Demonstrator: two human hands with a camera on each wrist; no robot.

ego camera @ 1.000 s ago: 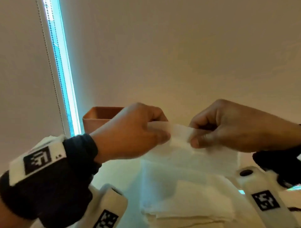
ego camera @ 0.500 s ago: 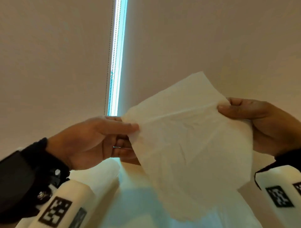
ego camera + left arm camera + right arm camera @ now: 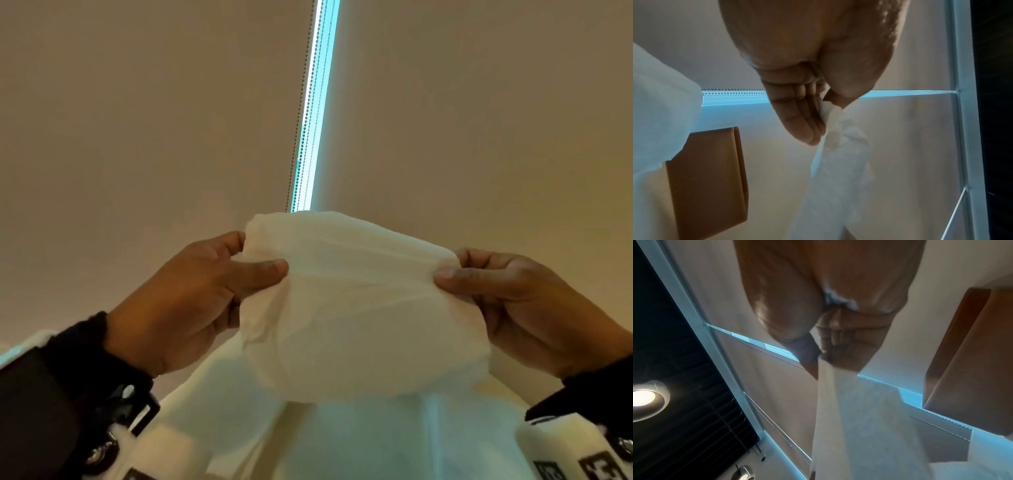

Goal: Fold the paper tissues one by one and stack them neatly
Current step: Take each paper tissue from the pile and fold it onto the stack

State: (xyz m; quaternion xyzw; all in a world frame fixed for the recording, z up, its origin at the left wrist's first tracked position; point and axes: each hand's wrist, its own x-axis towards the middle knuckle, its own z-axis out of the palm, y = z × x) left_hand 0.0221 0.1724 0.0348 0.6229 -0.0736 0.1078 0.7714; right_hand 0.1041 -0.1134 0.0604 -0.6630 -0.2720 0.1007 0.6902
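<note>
A white paper tissue (image 3: 349, 308) hangs in the air in front of me, held up by both hands. My left hand (image 3: 253, 260) pinches its upper left corner between thumb and fingers. My right hand (image 3: 448, 270) pinches the upper right corner the same way. The top edge is rolled over away from me and the rest sags below. In the left wrist view the tissue (image 3: 840, 170) trails down from the left hand (image 3: 826, 113). From the right hand (image 3: 818, 363) in the right wrist view the tissue (image 3: 849, 426) hangs as a flat sheet.
More white tissue (image 3: 274, 428) lies below the hands on the table. A brown box (image 3: 709, 178) stands nearby, also the brown box (image 3: 966, 369) in the right wrist view. A beige roller blind (image 3: 137, 137) with a bead chain (image 3: 301, 113) fills the background.
Both hands lifted a tissue off the pile, spread it wide in the air, and now its top edge has curled over backward. The head view has tilted further up.
</note>
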